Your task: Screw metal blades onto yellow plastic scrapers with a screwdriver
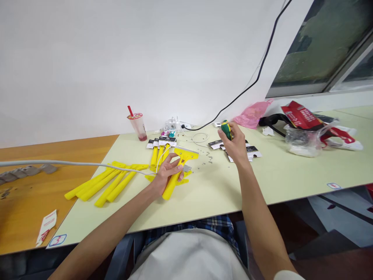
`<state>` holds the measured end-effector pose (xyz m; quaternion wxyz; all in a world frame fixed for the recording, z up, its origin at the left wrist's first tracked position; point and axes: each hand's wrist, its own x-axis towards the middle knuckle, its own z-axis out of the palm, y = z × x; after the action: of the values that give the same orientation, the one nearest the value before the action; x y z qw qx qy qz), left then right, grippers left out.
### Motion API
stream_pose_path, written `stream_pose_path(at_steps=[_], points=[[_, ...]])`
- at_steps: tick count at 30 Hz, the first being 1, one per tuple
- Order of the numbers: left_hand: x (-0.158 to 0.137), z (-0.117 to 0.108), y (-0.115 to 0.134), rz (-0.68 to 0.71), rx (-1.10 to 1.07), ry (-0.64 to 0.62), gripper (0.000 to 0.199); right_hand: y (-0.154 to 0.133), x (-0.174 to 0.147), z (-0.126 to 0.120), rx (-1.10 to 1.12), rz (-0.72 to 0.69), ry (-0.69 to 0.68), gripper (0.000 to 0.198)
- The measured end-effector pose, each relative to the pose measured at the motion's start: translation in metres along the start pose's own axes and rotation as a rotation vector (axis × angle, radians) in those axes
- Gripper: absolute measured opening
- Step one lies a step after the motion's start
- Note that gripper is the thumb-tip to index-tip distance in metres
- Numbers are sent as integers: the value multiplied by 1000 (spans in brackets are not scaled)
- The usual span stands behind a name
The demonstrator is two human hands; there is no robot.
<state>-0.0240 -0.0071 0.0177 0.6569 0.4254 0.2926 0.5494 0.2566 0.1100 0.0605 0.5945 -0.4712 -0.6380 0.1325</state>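
My left hand (pixel 167 174) is closed around a yellow scraper (pixel 171 187), its wide head pointing away from me with a thin blade along the far edge. Up and to the right, my right hand (pixel 236 143) grips a green and yellow screwdriver (pixel 226 130) by its handle; the shaft does not show. Small screws (pixel 208 157) lie scattered on the table between the two hands. Beneath the left hand are more yellow pieces (pixel 184 181) and a grey metal blade (pixel 187 168). Several yellow scraper handles (pixel 119 184) lie in a row to the left.
A drink cup (pixel 138 127) with a red straw stands by the wall. Black-and-white cards (pixel 254 151) lie near my right hand. A pink bag (pixel 253 115) and a red package (pixel 301 116) sit at right. A grey cable (pixel 72 163) crosses from the left; a black cable (pixel 233 102) hangs behind.
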Motion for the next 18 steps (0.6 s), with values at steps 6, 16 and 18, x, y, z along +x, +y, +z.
stream_pose_path(at_steps=[6, 16, 18], points=[[3, 3, 4, 26, -6, 45, 57, 28, 11, -57, -381, 105, -139, 27], [6, -4, -2, 33, -14, 65, 55, 78, 19, -90, -696, 255, -349, 25], [7, -5, -3, 30, -12, 75, 57, 79, 29, -80, -693, 252, -420, 26]])
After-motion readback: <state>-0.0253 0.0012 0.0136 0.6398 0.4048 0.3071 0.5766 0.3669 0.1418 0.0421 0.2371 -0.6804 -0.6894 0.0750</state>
